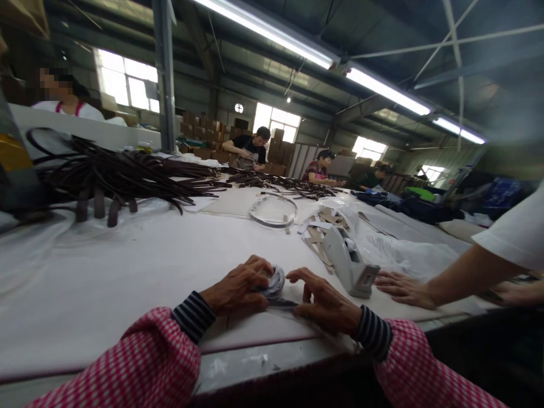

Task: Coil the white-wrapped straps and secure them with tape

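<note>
On white tabletop [148, 272], coiled grey strip [279, 282], left fingers [258, 266] holding it, right fingers [302, 274] parted beside it

Our table [148, 277] has a white top. On it we see dark straps [114, 175] heaped at the left, a loop [273, 225], beige strips [317, 234], a tape dispenser [340, 262], rumpled plastic [410, 255] and a co-worker's flat hand [406, 290]. Near the front edge, we have a grey coil [277, 281] in our left hand [240, 288].
</note>
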`<act>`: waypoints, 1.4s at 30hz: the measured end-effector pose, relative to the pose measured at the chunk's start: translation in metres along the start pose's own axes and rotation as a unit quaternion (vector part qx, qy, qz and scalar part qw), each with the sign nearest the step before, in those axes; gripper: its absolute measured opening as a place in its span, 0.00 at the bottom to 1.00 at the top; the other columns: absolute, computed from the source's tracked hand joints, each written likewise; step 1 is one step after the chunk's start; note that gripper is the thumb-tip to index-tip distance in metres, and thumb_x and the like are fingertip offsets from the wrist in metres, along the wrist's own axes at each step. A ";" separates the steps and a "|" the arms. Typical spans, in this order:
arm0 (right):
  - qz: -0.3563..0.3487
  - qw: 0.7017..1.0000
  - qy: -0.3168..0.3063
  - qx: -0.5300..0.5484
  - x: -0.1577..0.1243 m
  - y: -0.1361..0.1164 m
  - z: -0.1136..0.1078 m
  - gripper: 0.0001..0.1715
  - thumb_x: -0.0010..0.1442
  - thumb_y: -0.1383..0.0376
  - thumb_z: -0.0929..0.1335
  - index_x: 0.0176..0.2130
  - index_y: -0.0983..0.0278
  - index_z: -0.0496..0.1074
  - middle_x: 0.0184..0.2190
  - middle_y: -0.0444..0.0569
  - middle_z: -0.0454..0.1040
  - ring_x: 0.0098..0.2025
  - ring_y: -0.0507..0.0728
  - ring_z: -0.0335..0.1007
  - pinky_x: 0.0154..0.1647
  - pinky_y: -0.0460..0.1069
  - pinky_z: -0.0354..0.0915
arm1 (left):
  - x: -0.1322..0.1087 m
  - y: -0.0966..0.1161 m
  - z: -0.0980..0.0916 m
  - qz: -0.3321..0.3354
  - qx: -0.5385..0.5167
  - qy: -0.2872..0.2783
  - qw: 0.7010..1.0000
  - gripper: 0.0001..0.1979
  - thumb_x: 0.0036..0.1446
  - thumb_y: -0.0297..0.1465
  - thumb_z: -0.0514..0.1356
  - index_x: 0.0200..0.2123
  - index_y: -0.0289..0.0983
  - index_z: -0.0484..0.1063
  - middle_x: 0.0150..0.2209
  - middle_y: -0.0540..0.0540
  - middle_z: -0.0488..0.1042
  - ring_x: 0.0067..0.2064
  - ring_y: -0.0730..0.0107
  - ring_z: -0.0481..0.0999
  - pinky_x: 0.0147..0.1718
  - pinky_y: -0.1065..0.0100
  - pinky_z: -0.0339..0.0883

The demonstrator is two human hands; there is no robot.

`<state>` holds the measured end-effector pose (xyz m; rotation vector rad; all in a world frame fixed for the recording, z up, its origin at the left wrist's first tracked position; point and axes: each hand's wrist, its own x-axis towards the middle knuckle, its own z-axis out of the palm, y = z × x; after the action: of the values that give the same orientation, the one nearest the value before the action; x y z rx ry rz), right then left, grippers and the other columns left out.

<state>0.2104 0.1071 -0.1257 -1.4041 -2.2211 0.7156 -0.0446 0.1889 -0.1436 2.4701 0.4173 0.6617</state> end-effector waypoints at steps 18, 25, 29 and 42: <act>-0.125 0.943 0.014 -0.308 0.046 0.017 0.004 0.10 0.69 0.68 0.66 0.49 0.60 0.73 0.42 0.47 0.73 0.45 0.55 0.67 0.43 0.48 0.61 | -0.006 -0.005 -0.023 -0.007 0.089 -0.048 0.995 0.14 0.63 0.26 0.62 0.51 0.44 0.74 0.63 0.46 0.65 0.65 0.57 0.59 0.62 0.56 0.57; -0.060 0.948 0.046 -0.308 0.050 -0.008 0.026 0.08 0.65 0.71 0.66 0.44 0.63 0.72 0.43 0.49 0.74 0.46 0.57 0.67 0.42 0.48 0.62 | 0.007 0.016 0.006 -0.089 0.293 0.006 0.952 0.08 0.62 0.32 0.64 0.45 0.39 0.74 0.47 0.43 0.75 0.50 0.52 0.70 0.46 0.54 0.63; -0.044 0.959 0.074 -0.271 0.048 -0.011 0.031 0.09 0.63 0.71 0.67 0.43 0.63 0.73 0.41 0.48 0.74 0.44 0.56 0.69 0.42 0.48 0.63 | 0.009 0.003 0.030 -0.062 0.366 0.032 0.928 0.05 0.67 0.29 0.58 0.44 0.38 0.74 0.43 0.42 0.76 0.45 0.54 0.71 0.43 0.55 0.60; 0.234 0.899 0.114 -0.352 0.079 0.090 -0.047 0.12 0.68 0.65 0.68 0.48 0.70 0.74 0.48 0.57 0.75 0.49 0.61 0.75 0.50 0.59 0.71 | 0.009 0.001 0.026 -0.109 0.277 0.068 0.952 0.08 0.65 0.32 0.55 0.34 0.38 0.70 0.37 0.43 0.73 0.40 0.55 0.69 0.43 0.55 0.57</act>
<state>0.2689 0.2212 -0.1386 -2.2748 -2.0404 -0.1791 -0.0234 0.1808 -0.1591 2.8391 1.0357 0.6940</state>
